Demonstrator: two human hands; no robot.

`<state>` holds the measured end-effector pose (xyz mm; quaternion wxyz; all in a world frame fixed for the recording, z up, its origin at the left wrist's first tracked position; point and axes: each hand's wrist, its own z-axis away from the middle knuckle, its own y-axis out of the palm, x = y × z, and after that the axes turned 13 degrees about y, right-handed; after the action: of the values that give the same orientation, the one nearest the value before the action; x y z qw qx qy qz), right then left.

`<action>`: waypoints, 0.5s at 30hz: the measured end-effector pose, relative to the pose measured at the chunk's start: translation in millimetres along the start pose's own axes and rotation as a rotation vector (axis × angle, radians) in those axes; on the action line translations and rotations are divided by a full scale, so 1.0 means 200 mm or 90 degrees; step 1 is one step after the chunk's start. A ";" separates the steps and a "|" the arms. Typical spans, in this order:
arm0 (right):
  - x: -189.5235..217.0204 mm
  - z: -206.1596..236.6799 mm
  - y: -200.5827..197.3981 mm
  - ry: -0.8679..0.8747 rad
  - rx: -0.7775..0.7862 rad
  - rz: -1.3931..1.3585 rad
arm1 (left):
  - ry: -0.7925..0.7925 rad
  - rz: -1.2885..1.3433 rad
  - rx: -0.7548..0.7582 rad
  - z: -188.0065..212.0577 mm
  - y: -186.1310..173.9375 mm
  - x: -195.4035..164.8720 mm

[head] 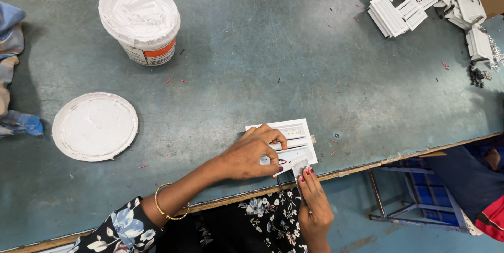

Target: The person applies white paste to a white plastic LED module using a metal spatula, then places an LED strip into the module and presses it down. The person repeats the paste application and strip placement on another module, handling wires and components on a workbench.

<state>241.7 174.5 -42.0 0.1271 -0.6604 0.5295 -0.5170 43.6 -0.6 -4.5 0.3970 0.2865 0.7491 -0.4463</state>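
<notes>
— White slotted panel (294, 137): where is it found, and how is it turned?

— It is laid flat on the grey-green worktable (262, 64), close to the near edge. Its long axis is run roughly left to right, tilted slightly so the right end is swung toward the table edge; the slots are aligned with that axis.

— How is it held?

— The left hand (252, 153) is pressed down over its left half, fingers curled onto the surface. The right hand (314, 200) is brought up from below the edge, and a small pale piece (299, 166) is pinched at its fingertips against the panel's near right corner; what that piece is cannot be made out clearly.

— What else is seen?

— An open white paste tub (139, 19) and its lid (95, 126) are set well apart to the left. More white panels (399, 9) are heaped at the far right.
</notes>
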 end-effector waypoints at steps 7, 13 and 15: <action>0.08 -0.03 -0.06 -0.019 0.001 0.021 | 0.019 -0.010 -0.003 0.01 0.00 0.00; 0.17 -0.09 -0.15 -0.014 -0.016 0.027 | 0.018 -0.013 -0.010 0.01 0.01 0.01; 0.19 -0.12 -0.17 -0.019 -0.008 0.040 | 0.006 -0.013 -0.007 0.00 0.01 0.02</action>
<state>238.3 166.0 13.5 0.1472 -0.6515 0.5515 -0.4997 43.9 -0.2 -8.8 0.3902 0.2785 0.7565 -0.4448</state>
